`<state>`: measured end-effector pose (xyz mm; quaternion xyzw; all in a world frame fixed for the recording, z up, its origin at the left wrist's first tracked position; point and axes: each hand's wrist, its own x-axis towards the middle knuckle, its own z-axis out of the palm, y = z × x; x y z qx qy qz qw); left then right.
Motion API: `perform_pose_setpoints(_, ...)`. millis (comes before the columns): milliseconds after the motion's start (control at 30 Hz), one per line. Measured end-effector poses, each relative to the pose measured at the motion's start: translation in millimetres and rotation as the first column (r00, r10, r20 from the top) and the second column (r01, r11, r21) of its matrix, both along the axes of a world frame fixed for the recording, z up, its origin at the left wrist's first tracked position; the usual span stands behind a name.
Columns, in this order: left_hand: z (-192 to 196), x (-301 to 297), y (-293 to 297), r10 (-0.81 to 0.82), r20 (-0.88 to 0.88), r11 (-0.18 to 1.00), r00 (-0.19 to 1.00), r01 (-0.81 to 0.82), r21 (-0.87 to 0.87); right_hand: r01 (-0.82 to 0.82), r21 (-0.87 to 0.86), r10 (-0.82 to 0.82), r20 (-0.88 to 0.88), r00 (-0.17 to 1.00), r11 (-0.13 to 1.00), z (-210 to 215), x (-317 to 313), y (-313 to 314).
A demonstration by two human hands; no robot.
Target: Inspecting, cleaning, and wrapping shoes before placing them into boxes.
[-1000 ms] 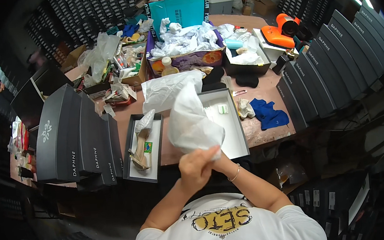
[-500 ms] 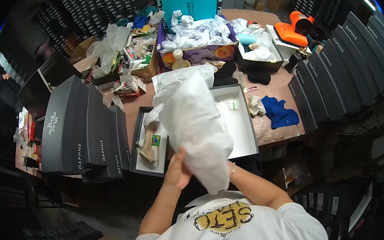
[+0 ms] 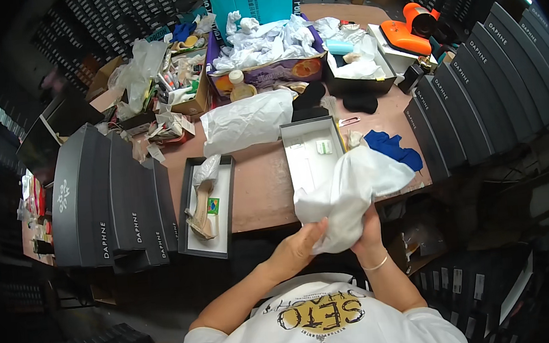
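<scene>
A soft white bag, bulging around contents that cannot be seen, is held between my two hands. My left hand grips its lower left side, thumb on top. My right hand closes round its lower right, with some fingers behind it. The bag hangs over the near right part of an open shoebox part with a white inside and a small green-and-white packet. To the left, another open shoebox part holds a beige heeled shoe, partly covered in clear wrap. A flat white bag lies beyond.
Dark shoeboxes stand in rows at left and right. A purple carton of crumpled white paper stands at the back, near a small bottle. A blue cloth and an orange device are on the right.
Both hands have moved right with the white bag, which is now tilted and bunched instead of upright. The flat white bag and the table between the boxes have come into clearer view.
</scene>
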<state>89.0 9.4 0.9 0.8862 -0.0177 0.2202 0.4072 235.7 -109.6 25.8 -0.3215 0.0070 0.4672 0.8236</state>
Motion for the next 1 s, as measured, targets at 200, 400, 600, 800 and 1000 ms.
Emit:
perform_pose_setpoints(200,45,56,12,-0.014,-0.523,0.982,0.852,0.11,0.153,-0.129,-0.148,0.148,0.13,0.98,0.981,-36,-1,-46)
perform_pose_setpoints(400,-28,127,87,0.067,-0.278,0.674,0.958,0.162,0.721,0.036,-0.005,-0.034,0.236,0.971,0.999,-32,50,-120)
perform_pose_setpoints(600,-93,191,86,-0.259,-0.406,0.548,0.876,0.48,0.685,0.058,-0.223,0.069,0.525,0.849,0.973,13,44,-133)
perform_pose_setpoints(800,-35,239,96,-0.267,-0.559,0.798,0.785,0.505,0.329,-0.399,-0.84,0.898,0.432,-0.08,0.369,83,67,-58)
perform_pose_setpoints(1000,-19,252,96,-0.21,-0.679,0.753,0.703,0.56,0.347,0.106,-0.936,0.86,0.257,-0.44,0.335,7,77,67)
